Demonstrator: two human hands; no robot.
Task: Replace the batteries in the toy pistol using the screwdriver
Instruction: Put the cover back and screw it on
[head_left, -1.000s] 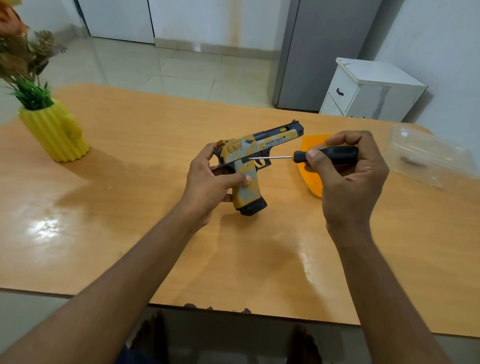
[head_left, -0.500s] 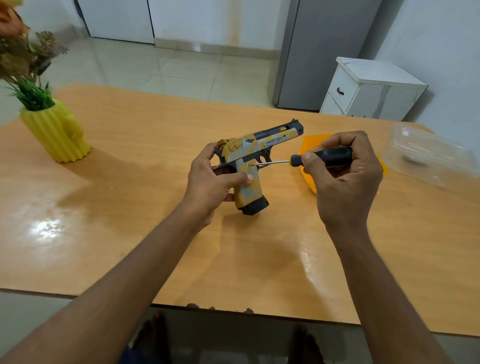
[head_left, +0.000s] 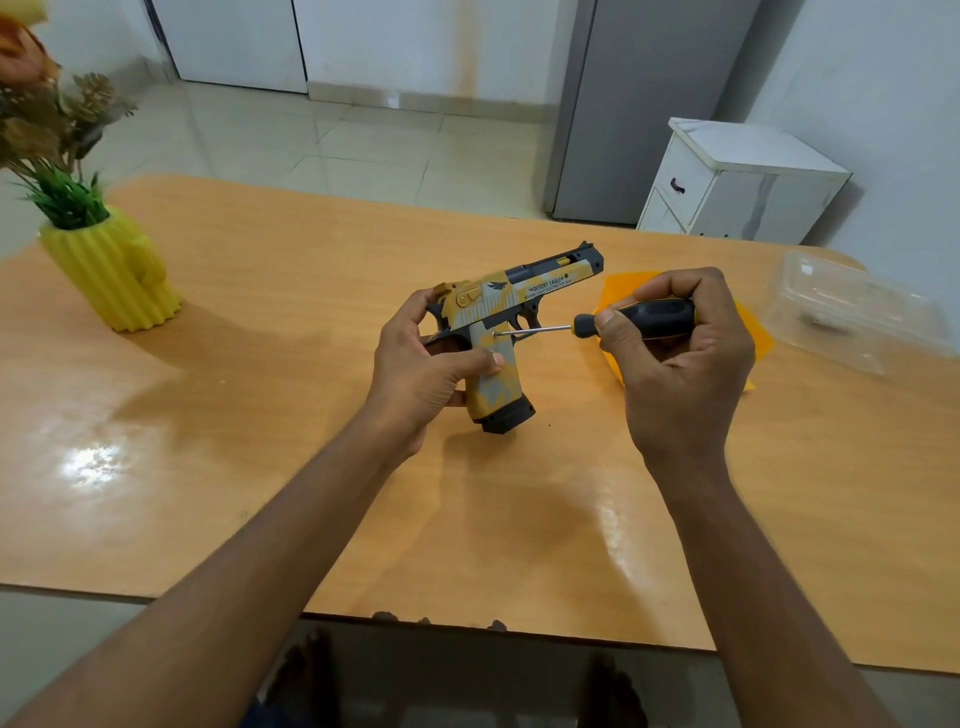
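Wooden table (head_left: 260, 467) with a glossy orange-brown top and rounded corners, catching patches of light near the left and the front edge. The person's left hand (head_left: 415, 369) holds the toy pistol (head_left: 498, 332) above the middle of the table, fingers curled round the back of the grip and the thumb laid across its side; the muzzle points away and to the right, the black base of the grip points down toward the tabletop. The right hand (head_left: 675, 353) is closed round the black handle of the screwdriver (head_left: 623, 319), all fingers wrapped tight, thumb at the front end of the handle. The thin metal shaft runs leftward and its tip meets the side of the pistol just above the grip. Behind the right hand an orange sheet (head_left: 618, 296) lies flat on the table. At the far right stands a clear plastic box (head_left: 852, 312); at the far left, a ribbed yellow vase (head_left: 114, 275) with flowers. Beyond the table: pale tiled floor (head_left: 337, 150), a grey cabinet (head_left: 639, 104), a small white drawer unit (head_left: 737, 182), white walls.
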